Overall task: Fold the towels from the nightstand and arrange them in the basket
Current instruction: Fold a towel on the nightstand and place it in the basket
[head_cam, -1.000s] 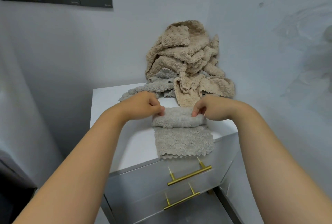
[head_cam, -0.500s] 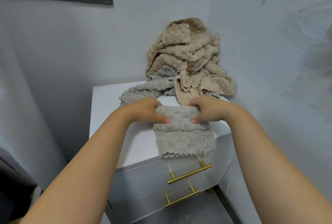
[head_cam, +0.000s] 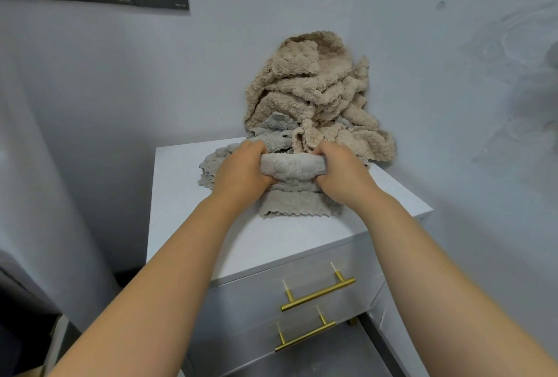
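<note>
Plush grey towel sits on top of the nightstand, toward the rear of the surface. Its upper part is gathered into a thick roll; its scalloped lower edge lies flat, pointing to the front. The left hand grips the roll's left end with fingers curled round it, and the right hand grips the right end the same way.

Directly behind, in the wall corner, stands a heap of beige towels — unfolded — with loose grey towels under and beside it.

Assessment: the task appears to be at an early stage. One towel is mid-fold and the heap awaits folding. The basket is not in view, so the number of towels already stored cannot be determined.
</note>
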A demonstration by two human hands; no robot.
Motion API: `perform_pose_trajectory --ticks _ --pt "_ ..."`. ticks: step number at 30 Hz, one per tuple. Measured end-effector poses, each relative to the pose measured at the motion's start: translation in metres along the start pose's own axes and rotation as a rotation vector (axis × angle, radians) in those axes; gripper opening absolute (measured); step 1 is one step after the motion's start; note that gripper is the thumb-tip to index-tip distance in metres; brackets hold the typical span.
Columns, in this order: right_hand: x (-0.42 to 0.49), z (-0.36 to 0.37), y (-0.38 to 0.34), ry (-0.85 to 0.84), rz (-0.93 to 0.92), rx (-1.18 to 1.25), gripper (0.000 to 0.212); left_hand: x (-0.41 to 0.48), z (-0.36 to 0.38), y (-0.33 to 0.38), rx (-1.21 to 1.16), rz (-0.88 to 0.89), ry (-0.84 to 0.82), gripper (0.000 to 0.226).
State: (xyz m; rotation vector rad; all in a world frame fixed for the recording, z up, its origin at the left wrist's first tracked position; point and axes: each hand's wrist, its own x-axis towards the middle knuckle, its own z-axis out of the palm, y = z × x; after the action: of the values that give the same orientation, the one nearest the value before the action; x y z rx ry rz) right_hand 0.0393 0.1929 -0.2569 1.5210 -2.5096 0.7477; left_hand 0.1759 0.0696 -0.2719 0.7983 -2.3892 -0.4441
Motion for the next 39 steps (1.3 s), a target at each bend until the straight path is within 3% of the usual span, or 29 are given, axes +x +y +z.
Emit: perform_pose_trajectory --ticks 4,9,13,19,24,27,29,35,39 --pt "0.002 -0.005 0.002 -0.023 0.005 -0.018 0.043 -0.001 0.006 -0.004 0.046 0.144 0.018 0.034" --pt "-0.002 -0.028 0.002 -0.323 -0.011 -0.022 0.045 0.003 -0.019 -0.008 0.005 0.206 -0.361 0.035" --pt "-0.006 -0.047 0.001 -0.552 0.006 0.033 0.027 0.0 -0.038 -0.006 -0.097 0.107 -0.427 0.035" --pt "-0.004 -0.035 -0.005 -0.477 0.03 0.043 0.015 -0.003 -0.024 0.005 -0.079 0.12 -0.326 0.01" --pt "-0.006 -0.027 -0.004 -0.495 0.037 0.021 0.009 -0.005 -0.007 0.013 0.078 0.051 -0.583 0.053" --pt "-0.006 -0.025 -0.002 -0.529 0.048 -0.063 0.043 -0.005 -0.008 0.015 -0.001 0.005 -0.606 0.051" --pt "-0.006 -0.023 -0.001 -0.553 0.047 -0.047 0.047 -0.003 -0.01 0.013 -0.039 0.005 -0.604 0.04" --pt "-0.004 -0.019 0.0 -0.525 0.079 -0.02 0.027 -0.001 -0.01 0.008 -0.049 -0.027 -0.634 0.034" --pt "-0.006 -0.016 -0.003 -0.479 0.1 -0.07 0.01 -0.002 -0.007 0.018 -0.012 0.0 -0.538 0.028"
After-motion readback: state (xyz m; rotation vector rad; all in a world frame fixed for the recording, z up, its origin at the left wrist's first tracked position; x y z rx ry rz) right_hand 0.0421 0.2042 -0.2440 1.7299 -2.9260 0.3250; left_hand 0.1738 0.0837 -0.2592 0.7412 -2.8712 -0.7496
